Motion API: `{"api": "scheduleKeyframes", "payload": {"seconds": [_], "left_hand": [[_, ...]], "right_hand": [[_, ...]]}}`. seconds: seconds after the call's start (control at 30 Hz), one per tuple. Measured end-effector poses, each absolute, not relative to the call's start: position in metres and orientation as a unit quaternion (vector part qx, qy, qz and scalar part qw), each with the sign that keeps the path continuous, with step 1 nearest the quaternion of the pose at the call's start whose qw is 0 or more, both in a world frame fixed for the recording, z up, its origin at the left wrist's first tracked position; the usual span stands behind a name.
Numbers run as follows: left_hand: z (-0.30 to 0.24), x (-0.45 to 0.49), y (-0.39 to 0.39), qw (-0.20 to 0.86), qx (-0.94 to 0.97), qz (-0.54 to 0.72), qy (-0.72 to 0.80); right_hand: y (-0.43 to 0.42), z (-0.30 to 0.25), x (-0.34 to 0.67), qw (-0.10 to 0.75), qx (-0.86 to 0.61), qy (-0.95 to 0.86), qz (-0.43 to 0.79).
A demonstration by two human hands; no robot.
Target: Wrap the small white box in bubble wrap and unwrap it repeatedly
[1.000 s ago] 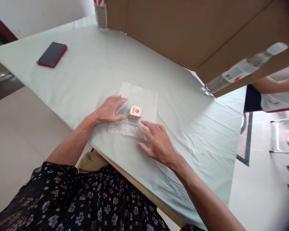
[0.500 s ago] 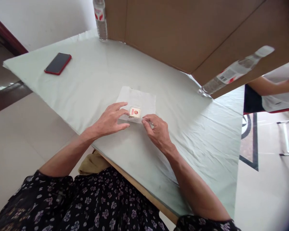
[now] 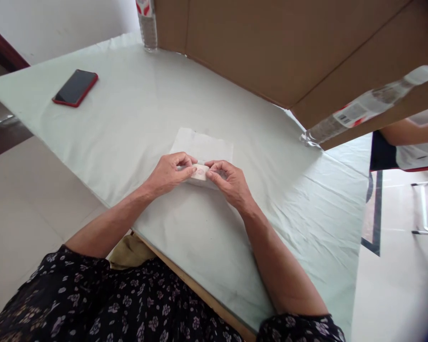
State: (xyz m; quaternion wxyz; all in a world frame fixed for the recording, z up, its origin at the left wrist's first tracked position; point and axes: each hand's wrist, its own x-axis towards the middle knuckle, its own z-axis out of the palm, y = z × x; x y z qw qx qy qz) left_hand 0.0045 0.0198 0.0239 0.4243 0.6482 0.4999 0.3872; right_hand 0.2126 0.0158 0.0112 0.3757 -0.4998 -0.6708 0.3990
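Near the middle of the table, a small printed box sits on a sheet of bubble wrap, whose near part is folded up over it (the red print shows only faintly through). The left hand has its thumb and forefinger drawn together on the wrap at the box's left side; the right hand, fingers curled in, pinches the wrap at the right side. The fingers hide both ends of the box. The wrap's far part lies flat on the pale green tablecloth.

Far left lies a smartphone in a red case, well apart from the hands. Across the far side stands a large cardboard panel, blocking the view behind it, with a clear plastic bottle at its left end and a second labelled bottle against its right part. Beyond, at right, another person's arm shows.
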Motion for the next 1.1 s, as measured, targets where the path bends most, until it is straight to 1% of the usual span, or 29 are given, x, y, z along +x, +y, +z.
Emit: {"api": "scheduleKeyframes", "payload": {"seconds": [0.2,0.6,1.1], "left_hand": [[0.020,0.006,0.018,0.416,0.645,0.407,0.495],[0.012,0.010,0.014,0.376,0.669,0.422,0.483],[0.010,0.011,0.013,0.344,0.681,0.434,0.478]], "right_hand": [[0.013,0.002,0.207,0.405,-0.502,-0.654,0.394],[0.005,0.002,0.208,0.412,-0.503,-0.654,0.387],[0.000,-0.001,0.202,0.419,-0.530,-0.668,0.311]]}}
